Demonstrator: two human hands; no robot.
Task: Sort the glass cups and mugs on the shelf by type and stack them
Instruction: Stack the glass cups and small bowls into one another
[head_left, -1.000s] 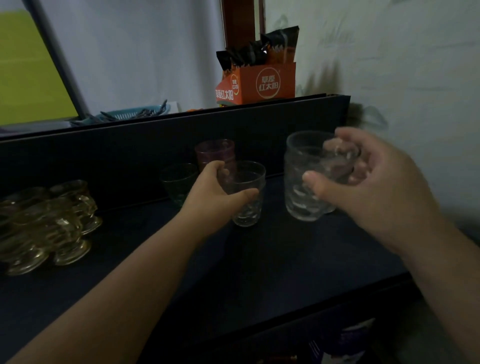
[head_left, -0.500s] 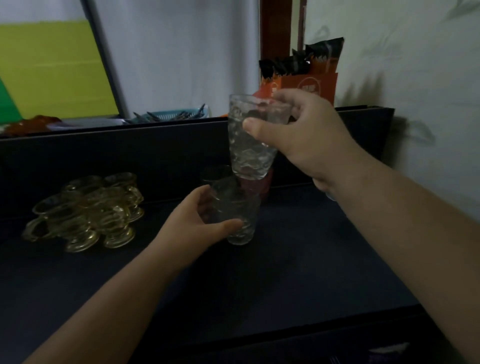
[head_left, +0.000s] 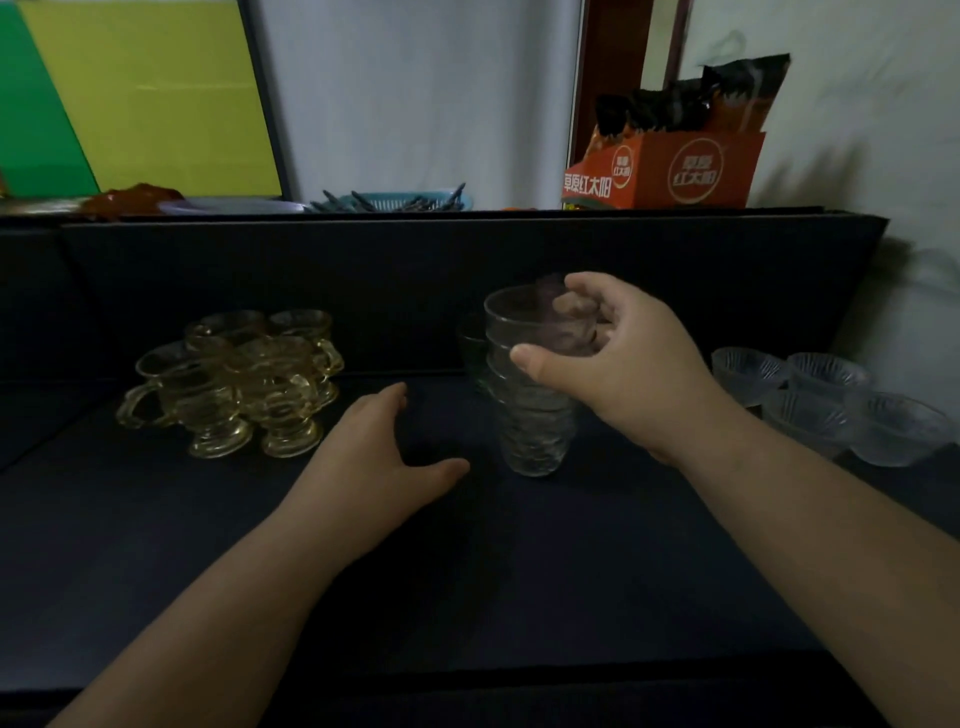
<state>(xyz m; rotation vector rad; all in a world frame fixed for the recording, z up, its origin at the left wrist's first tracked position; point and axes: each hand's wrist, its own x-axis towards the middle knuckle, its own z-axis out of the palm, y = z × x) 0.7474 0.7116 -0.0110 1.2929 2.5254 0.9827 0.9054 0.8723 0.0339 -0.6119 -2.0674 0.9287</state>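
A stack of clear textured glass tumblers stands upright in the middle of the dark shelf. My right hand grips the top tumbler at its rim, thumb in front and fingers behind. My left hand lies open on the shelf just left of the stack, apart from the glass. A cluster of amber footed glass mugs with handles sits at the left, some stacked. Several small clear ribbed glass bowls sit at the right. A dark green cup is partly hidden behind the stack.
A dark back panel rises behind the shelf. Above it stand an orange carton with dark packets and a blue basket of utensils. A white wall bounds the right side.
My right hand lowered the raised tumbler into the one standing on the shelf. My left hand let go of the lower glass and drew back to the left.
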